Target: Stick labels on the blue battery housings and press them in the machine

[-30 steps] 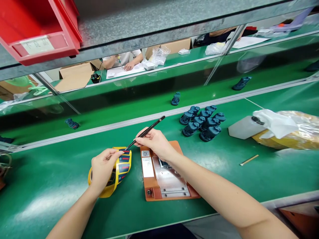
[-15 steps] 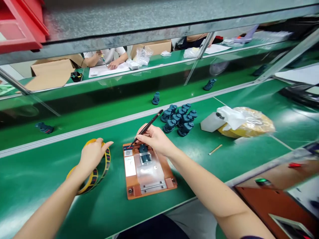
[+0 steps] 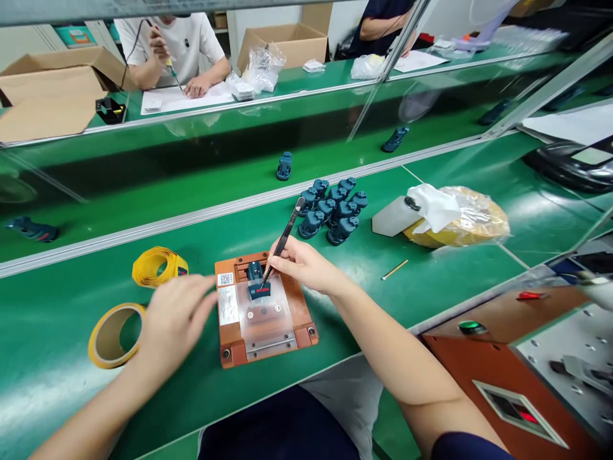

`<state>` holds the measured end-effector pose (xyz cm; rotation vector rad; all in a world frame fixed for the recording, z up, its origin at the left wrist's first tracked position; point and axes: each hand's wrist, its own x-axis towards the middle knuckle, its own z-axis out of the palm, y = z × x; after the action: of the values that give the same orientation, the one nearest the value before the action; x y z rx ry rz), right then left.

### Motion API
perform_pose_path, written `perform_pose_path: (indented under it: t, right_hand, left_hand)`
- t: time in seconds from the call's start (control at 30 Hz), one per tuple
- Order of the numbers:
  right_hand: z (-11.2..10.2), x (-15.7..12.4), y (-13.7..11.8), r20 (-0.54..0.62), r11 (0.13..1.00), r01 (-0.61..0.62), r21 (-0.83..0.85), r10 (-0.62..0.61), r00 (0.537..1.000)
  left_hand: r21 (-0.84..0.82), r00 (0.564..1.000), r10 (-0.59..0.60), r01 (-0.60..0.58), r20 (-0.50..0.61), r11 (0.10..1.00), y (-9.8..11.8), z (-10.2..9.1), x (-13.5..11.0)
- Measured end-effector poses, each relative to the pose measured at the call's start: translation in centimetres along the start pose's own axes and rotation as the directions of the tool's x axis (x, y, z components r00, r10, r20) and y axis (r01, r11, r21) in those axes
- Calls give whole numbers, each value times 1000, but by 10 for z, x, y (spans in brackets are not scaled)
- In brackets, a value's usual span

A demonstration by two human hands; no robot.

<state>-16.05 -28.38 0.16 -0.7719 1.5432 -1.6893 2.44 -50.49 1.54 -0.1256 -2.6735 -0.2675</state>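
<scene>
My right hand (image 3: 306,263) grips black tweezers (image 3: 286,241). Their tips touch a dark label with red lettering (image 3: 259,291), which lies at the upper part of a clear plate (image 3: 265,322) on an orange-brown fixture (image 3: 301,310). A blue-green plastic part (image 3: 255,271) sits in the fixture just behind the label. My left hand (image 3: 175,316), a little blurred, is beside the fixture's left edge, thumb and finger apart, holding nothing I can see. Left of it are a yellow roll of labels (image 3: 148,271) and a yellow tape roll (image 3: 98,338).
Several blue-green parts (image 3: 342,230) stand in a cluster behind my right hand. To the right are a white bottle (image 3: 393,217), a plastic-wrapped yellow roll (image 3: 472,220) and a small stick (image 3: 395,269). Beyond a clear partition, a co-worker's hand (image 3: 198,86) rests on paper.
My left hand has left the yellow label roll and moved right to the fixture. The tweezers and label have gone from the fixture's upper left corner to the clear plate by the part.
</scene>
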Motion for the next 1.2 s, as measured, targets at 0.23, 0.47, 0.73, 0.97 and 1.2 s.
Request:
perform_pose_path:
  t: [0.23, 0.47, 0.73, 0.97, 1.2]
  right_hand:
    - [-1, 1, 2, -2, 1000, 14, -19, -14, 1000]
    - [-1, 0, 3, -1, 1000, 19, -23, -19, 1000]
    - [-1, 3, 3, 30, 1000, 5, -2, -5, 1000]
    - [-4, 8, -2, 64, 998, 15, -64, -11, 998]
    - [-5, 13, -3, 109, 995, 12, -98, -1, 994]
  left_hand:
    - [-214, 971, 235, -221, 45, 952, 64, 22, -34]
    - [-212, 974, 224, -213, 31, 954, 64, 26, -34]
    - [-199, 971, 234, -220, 53, 955, 64, 26, -33]
    - [-161, 965, 243, -225, 102, 961, 62, 24, -25]
    - [-161, 963, 247, -228, 111, 960, 63, 23, -22]
